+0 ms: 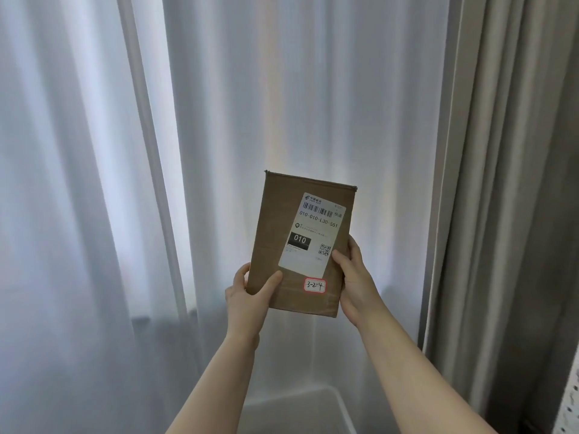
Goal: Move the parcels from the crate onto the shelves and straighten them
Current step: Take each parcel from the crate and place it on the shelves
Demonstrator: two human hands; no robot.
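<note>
I hold a brown cardboard parcel (279, 233) upright in front of me, raised against white curtains. It carries a white shipping label with a barcode and a small red-bordered tag reading 3-2-4 near its lower edge. My left hand (247, 296) grips the lower left corner, thumb on the front face. My right hand (352, 277) grips the lower right edge, thumb on the label's corner. Below, between my forearms, the rim of a white plastic crate (340, 402) shows; its inside is hidden from view.
Sheer white curtains (125, 183) fill the background, with heavier grey drapes (517, 183) on the right. A white perforated panel edge (571, 399) shows at the lower right corner.
</note>
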